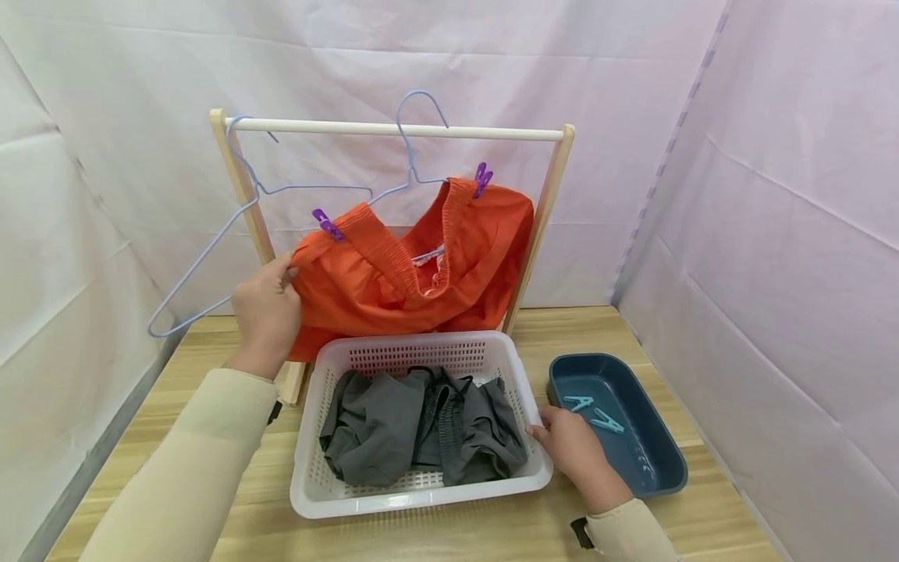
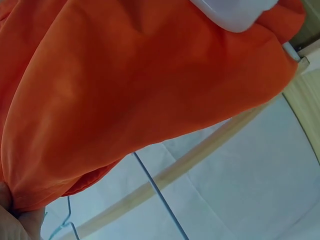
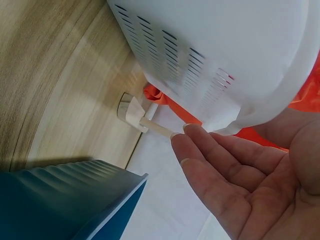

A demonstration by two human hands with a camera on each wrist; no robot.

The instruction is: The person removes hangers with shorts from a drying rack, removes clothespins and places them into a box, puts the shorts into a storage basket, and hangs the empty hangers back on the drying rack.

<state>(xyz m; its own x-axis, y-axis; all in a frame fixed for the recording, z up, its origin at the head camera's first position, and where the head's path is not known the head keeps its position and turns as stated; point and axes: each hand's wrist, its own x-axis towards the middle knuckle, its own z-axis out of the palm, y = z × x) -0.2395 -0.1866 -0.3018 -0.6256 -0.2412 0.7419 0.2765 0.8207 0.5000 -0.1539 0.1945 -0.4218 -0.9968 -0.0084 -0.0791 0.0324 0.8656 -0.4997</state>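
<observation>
Left fingers (image 1: 282, 271) pinch orange garment (image 1: 351, 277) edge | right fingers (image 3: 215, 192) between basket (image 1: 421, 499), tub (image 1: 632, 453)

Hung round in creased white cloth: a back sheet (image 1: 337, 47) beyond the far edge of the wood-grained table (image 1: 421, 538), a left sheet (image 1: 56, 297) and a right sheet (image 1: 794, 203) along its side edges. Marked above the far right corner by a dashed grey seam (image 1: 678, 128). Lit softly, pinkish toward the right.
</observation>
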